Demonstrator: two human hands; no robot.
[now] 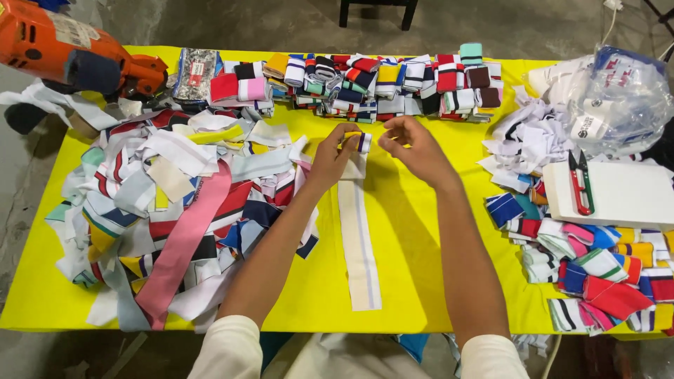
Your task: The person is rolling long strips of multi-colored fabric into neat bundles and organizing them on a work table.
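Observation:
My left hand pinches the rolled-up far end of a long white fabric strip with a pale stripe. The strip lies flat on the yellow table and runs from my hand toward the near edge. The rolled part shows purple and yellow bands. My right hand hovers just right of the roll, fingers curled, with nothing clearly in it.
A heap of loose coloured fabric strips covers the left side. Folded strips line the far edge and others lie stacked at right. Red-handled snips rest on a white box. Beyond it is a plastic bag. An orange tool sits far left.

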